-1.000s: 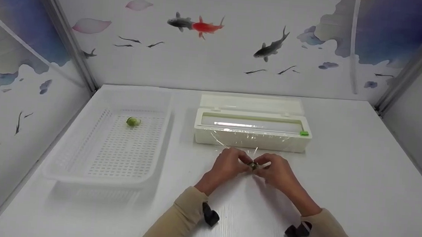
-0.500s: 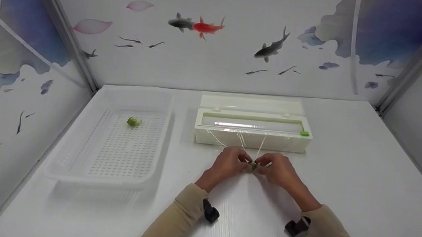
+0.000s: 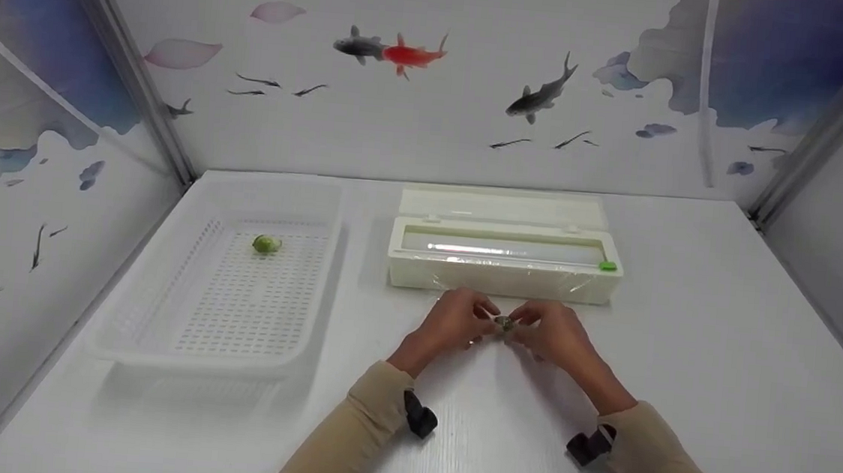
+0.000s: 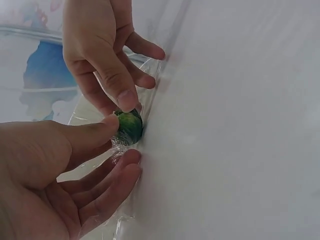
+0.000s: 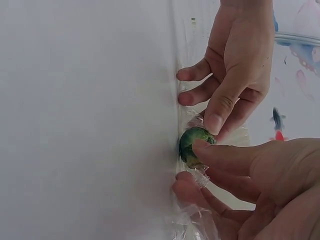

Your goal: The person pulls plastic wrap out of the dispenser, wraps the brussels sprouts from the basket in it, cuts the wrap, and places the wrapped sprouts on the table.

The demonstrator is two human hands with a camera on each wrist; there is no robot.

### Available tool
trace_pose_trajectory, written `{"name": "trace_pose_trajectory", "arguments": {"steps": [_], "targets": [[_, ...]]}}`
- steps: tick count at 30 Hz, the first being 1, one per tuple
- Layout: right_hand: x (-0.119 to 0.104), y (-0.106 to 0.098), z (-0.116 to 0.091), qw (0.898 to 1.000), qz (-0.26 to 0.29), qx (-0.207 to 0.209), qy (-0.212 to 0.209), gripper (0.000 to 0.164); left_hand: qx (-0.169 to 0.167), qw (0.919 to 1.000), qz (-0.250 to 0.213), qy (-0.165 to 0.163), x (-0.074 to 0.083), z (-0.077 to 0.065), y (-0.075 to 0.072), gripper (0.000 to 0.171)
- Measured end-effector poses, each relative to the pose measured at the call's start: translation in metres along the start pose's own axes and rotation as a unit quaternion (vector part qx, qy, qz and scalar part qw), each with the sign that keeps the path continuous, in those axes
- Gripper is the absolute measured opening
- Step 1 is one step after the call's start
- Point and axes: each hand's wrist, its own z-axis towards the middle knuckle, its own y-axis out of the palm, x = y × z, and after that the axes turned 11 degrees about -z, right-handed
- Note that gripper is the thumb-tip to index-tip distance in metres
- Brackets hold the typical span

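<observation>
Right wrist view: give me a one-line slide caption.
Left hand and right hand hold a green vegetable with clear film around it.

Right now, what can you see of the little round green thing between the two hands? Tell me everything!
The green thing is small and roundish, with light and dark green patches, perhaps a Brussels sprout. Shiny, crinkled clear film bunches around it. The left hand and right hand pinch it between them, and fingers hide some of it. It is in front of the cream box, on the person's side. I can't tell whether it touches the white table.
</observation>
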Motion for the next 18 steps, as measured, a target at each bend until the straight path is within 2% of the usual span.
{"name": "trace_pose_trajectory", "arguments": {"steps": [6,10,15,18], "targets": [[-0.0012,-0.0026,0.0012,0.998,-0.059,0.026,-0.009,0.019,0.028,0.9952,0.092,0.016,0.0028,0.0028,-0.0009,0.02],[-0.0022,-0.0012,0.0022,0.997,-0.068,0.04,-0.023,0.02,0.034,0.9919,0.119,0.029,0.0028,0.0037,-0.0011,0.015],[-0.0042,0.0002,0.0045,1.0,0.002,0.017,-0.017,0.034,0.032,0.9911,0.123,0.04,0.0014,0.0051,-0.0027,0.012],[-0.0051,0.0004,0.0064,0.999,0.039,0.002,-0.004,0.036,0.032,0.9917,0.118,0.039,0.0,0.0061,-0.0038,0.013]]}}
